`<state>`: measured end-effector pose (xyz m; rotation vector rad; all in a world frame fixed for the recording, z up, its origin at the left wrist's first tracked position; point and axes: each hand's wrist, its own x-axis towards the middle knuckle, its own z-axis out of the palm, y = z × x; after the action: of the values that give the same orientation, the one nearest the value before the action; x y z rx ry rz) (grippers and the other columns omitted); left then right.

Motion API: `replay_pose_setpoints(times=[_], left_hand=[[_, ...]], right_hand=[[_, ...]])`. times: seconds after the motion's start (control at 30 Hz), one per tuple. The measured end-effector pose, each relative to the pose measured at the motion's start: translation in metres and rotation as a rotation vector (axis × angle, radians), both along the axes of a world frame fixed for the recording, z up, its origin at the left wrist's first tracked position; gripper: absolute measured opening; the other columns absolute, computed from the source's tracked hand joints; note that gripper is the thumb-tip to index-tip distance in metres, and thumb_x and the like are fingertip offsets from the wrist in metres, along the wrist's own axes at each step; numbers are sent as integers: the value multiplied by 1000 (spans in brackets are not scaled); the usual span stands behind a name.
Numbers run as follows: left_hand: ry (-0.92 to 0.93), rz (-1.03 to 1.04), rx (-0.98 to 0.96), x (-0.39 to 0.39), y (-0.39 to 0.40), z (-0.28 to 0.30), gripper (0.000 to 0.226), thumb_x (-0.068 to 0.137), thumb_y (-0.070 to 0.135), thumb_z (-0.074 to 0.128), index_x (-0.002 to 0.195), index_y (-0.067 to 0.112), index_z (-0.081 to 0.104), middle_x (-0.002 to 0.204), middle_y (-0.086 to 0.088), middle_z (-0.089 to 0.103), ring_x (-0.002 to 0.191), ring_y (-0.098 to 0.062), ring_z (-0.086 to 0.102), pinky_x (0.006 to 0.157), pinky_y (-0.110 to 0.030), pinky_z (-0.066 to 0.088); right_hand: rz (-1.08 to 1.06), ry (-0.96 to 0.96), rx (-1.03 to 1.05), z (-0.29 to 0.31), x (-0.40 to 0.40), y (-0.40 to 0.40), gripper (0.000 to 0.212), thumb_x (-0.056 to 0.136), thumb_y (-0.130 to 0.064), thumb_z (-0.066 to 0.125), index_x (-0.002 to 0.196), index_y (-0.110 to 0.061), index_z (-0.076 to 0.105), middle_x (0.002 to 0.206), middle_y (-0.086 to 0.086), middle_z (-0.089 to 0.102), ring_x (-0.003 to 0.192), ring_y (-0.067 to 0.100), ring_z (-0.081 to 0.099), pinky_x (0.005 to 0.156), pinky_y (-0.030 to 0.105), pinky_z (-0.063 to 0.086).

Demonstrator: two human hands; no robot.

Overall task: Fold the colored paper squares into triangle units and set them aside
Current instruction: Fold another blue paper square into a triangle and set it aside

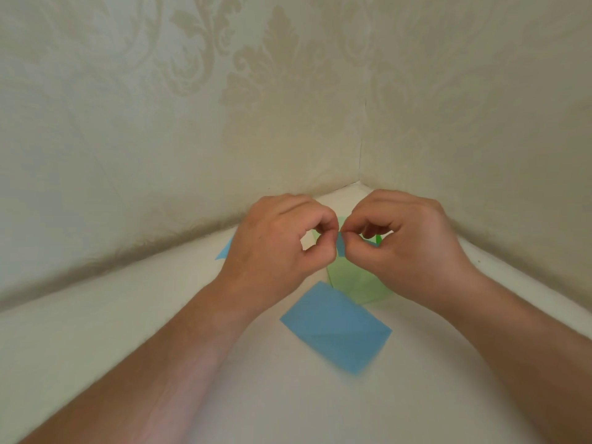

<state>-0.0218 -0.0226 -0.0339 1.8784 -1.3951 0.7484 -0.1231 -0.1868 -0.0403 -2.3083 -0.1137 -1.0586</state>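
Progress: we judge it early. Left hand (pixel 282 248) and right hand (pixel 400 241) both pinch a small blue paper (pixel 340 246) between them, mid-fold. Blue square (pixel 336 328) and green square (pixel 355 280) lie below the hands, apparently unfolded.

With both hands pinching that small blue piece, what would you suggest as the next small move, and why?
Probably press the crease flat between the fingertips: the left hand and right hand both pinch the small blue piece above the table, so the fold looks unfinished.
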Motion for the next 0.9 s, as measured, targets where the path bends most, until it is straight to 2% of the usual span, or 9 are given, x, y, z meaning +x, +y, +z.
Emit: replay_pose_setpoints(times=[0.1, 0.33, 0.47, 0.6, 0.67, 0.73, 0.8, 0.9], left_hand=[[86, 9, -36, -2, 3, 3, 5, 83, 13, 70, 80, 17, 69, 78, 12, 65, 78, -8, 60, 77, -28, 46], [193, 31, -63, 0, 6, 4, 7, 84, 11, 68, 81, 18, 67, 80, 15, 65, 82, -4, 61, 76, -18, 45], [271, 88, -123, 11, 13, 7, 16, 86, 9, 68, 82, 24, 66, 81, 19, 65, 84, 1, 60, 75, -10, 40], [404, 114, -146, 16, 14, 4, 17, 90, 12, 66, 80, 26, 65, 79, 19, 65, 76, 2, 59, 69, -12, 40], [466, 131, -167, 21, 14, 2, 16, 91, 13, 67, 81, 25, 66, 81, 17, 66, 68, 3, 56, 65, -15, 41], [475, 129, -169, 20, 13, 0, 16, 91, 14, 68, 81, 26, 67, 81, 17, 68, 75, 0, 61, 70, -18, 46], [463, 96, -154, 14, 11, -1, 17, 91, 15, 71, 81, 28, 69, 81, 17, 69, 84, -5, 65, 76, -18, 48], [377, 22, -93, 3, 5, -2, 11, 92, 15, 73, 84, 23, 73, 80, 19, 68, 83, -8, 66, 78, -19, 47]], right_hand=[[-20, 9, 33, 1, 0, -5, 15, 75, -10, 76, 70, -23, 72, 73, -12, 65, 69, 14, 63, 61, 32, 51], [-26, 19, 36, 3, 0, -11, 13, 73, -11, 72, 68, -24, 71, 71, -11, 64, 67, 14, 62, 60, 33, 50], [-86, 52, 55, 4, 0, -24, 14, 73, -13, 72, 67, -26, 69, 71, -10, 66, 67, 15, 62, 60, 29, 49], [-205, 84, 74, 7, 0, -43, 18, 74, -9, 74, 66, -24, 69, 72, -11, 67, 68, 13, 62, 61, 20, 46], [-288, 85, 133, 10, -1, -52, 15, 74, -12, 73, 66, -24, 69, 73, -11, 68, 69, 12, 63, 64, 25, 50], [-323, 44, 179, 12, -2, -52, 13, 75, -15, 72, 69, -25, 69, 75, -10, 68, 71, 12, 63, 67, 30, 52], [-228, 5, 178, 13, -2, -41, 14, 78, -14, 73, 78, -27, 71, 82, -11, 67, 77, 13, 63, 71, 29, 52], [-78, 5, 12, 7, 0, -17, 18, 80, -20, 77, 96, -28, 75, 93, -12, 66, 88, 12, 62, 78, 24, 48]])
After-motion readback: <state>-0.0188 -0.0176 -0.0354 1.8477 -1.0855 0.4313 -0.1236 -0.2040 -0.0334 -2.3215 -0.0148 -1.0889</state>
